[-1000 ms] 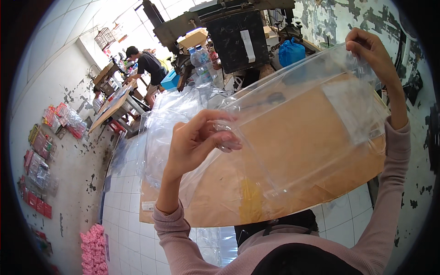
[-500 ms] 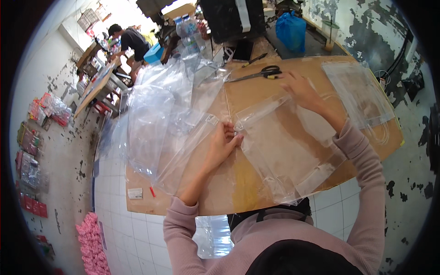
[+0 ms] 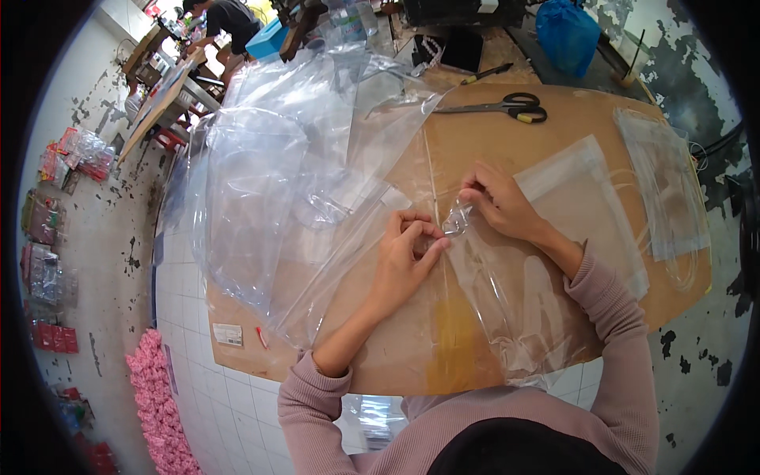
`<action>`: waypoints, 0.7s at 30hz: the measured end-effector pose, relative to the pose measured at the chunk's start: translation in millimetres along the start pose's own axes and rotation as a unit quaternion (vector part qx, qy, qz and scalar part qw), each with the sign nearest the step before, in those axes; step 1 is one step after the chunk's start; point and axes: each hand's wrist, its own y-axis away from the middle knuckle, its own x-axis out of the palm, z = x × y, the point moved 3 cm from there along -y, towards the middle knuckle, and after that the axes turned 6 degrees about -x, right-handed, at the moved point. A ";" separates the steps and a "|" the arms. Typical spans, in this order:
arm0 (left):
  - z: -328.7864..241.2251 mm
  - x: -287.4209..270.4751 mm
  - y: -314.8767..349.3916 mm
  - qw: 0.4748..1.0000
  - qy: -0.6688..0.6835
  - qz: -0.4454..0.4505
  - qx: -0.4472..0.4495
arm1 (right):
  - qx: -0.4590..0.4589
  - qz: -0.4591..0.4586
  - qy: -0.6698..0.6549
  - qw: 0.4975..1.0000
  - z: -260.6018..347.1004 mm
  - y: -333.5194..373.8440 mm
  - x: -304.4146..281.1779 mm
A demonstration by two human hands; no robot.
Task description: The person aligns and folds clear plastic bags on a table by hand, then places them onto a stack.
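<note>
My left hand (image 3: 412, 255) pinches the far left corner of a clear plastic bag (image 3: 507, 309) near the middle of the table. Close beside it, my right hand (image 3: 504, 203) has its fingers closed on the same crumpled corner. The bag hangs together in long creases and runs from my fingers toward the near edge. Under my right forearm lies another flat clear plastic piece (image 3: 582, 178). Left of my left hand spreads a loose pile of clear plastic sheets (image 3: 253, 182). Black scissors with yellow marks (image 3: 518, 108) rest beyond my right hand.
Clear bags with cord handles (image 3: 661, 182) lie at the table's right end. A cutter knife (image 3: 487, 74), a dark phone (image 3: 462, 51) and a blue plastic bag (image 3: 566, 38) are at the back. A white label (image 3: 228, 334) lies near left. Another person (image 3: 229, 24) works far left.
My right hand has come left and nearer, beside my left hand, onto the bag's corner. The bag, spread flat before, is now drawn together and creased. The view has shifted.
</note>
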 end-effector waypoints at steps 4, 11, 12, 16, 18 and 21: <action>-2.3 0.5 -4.2 1.000 -0.010 0.015 0.004 | -0.002 -0.028 -0.010 1.000 1.6 -1.0 -0.8; -0.1 -3.8 -8.0 0.993 0.059 0.085 0.051 | -0.074 -0.064 0.064 0.993 6.5 1.9 1.1; 0.2 -5.9 -8.3 0.993 0.059 0.090 0.052 | -0.091 -0.069 0.075 0.991 8.0 1.9 1.7; -1.0 -6.2 -6.3 0.980 0.117 0.158 -0.007 | -0.103 -0.088 0.102 0.986 8.1 3.4 1.1; -0.6 -6.0 -6.6 0.973 0.146 0.177 -0.041 | -0.106 -0.086 0.114 0.984 6.4 3.8 1.6; 1.8 -7.0 -6.7 0.983 0.067 0.169 -0.012 | -0.119 -0.086 0.117 0.982 7.1 2.1 3.0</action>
